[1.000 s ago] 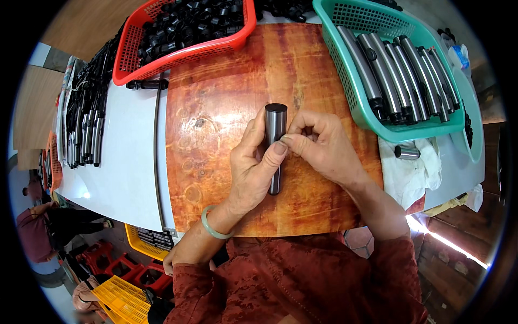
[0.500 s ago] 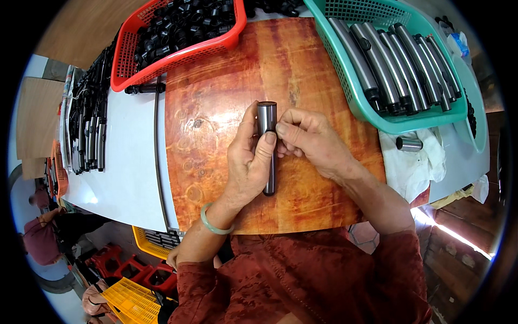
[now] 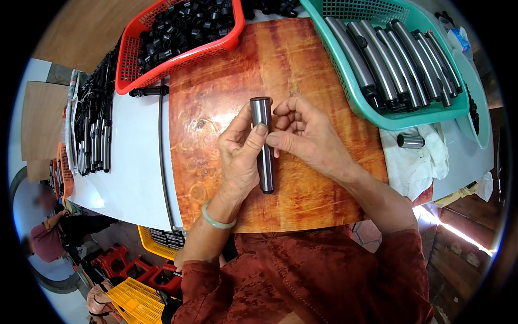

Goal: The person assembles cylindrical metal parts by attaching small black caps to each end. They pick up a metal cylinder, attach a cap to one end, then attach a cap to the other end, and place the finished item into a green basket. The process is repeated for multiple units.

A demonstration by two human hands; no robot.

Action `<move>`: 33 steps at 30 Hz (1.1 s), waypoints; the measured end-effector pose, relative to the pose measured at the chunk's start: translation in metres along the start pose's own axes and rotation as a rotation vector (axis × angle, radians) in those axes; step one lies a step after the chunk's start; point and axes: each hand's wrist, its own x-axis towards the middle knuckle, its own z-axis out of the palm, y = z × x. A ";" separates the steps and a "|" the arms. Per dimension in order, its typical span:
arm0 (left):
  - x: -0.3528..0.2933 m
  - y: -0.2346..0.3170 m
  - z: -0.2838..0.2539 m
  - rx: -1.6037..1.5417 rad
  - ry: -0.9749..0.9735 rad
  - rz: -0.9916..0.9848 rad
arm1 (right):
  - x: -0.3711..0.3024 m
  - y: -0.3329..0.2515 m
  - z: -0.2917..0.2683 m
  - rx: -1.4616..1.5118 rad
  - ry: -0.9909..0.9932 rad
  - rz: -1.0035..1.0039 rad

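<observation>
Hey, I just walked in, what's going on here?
A person is holding a dark metallic tube over a wooden board. The left hand grips it; the right hand is at its side, thumb and forefinger apart. Beyond are a red basket of small black parts and, to the right, a green basket of longer tubes.

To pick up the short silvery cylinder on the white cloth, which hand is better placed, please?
Probably the right hand: it is nearer to the short silvery cylinder on the white cloth, while the left hand grips the long silvery tube.
</observation>
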 end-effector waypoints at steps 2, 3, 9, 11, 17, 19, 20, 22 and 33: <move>0.000 0.001 0.001 -0.024 -0.035 -0.012 | 0.001 0.006 0.006 0.123 0.013 -0.022; -0.001 0.000 0.001 -0.048 -0.057 -0.017 | 0.001 0.008 0.008 0.184 0.017 -0.030; -0.001 -0.003 -0.004 -0.123 -0.094 -0.037 | 0.002 0.005 0.006 0.208 -0.128 0.072; -0.001 -0.003 -0.007 -0.110 -0.104 -0.030 | 0.003 0.003 0.006 0.195 -0.150 0.052; -0.003 -0.004 -0.013 -0.130 -0.129 -0.018 | 0.007 0.004 0.006 0.079 -0.199 -0.123; -0.005 -0.004 -0.011 -0.102 -0.146 0.047 | 0.006 0.003 0.005 -0.004 -0.211 -0.164; -0.006 -0.002 -0.007 -0.079 -0.179 0.097 | 0.005 0.000 0.005 -0.024 -0.201 -0.195; -0.006 0.000 -0.005 0.051 -0.225 0.160 | 0.001 -0.007 0.006 -0.068 -0.178 -0.259; -0.011 0.012 0.004 0.408 -0.267 0.188 | -0.008 0.000 0.007 -0.061 -0.132 -0.210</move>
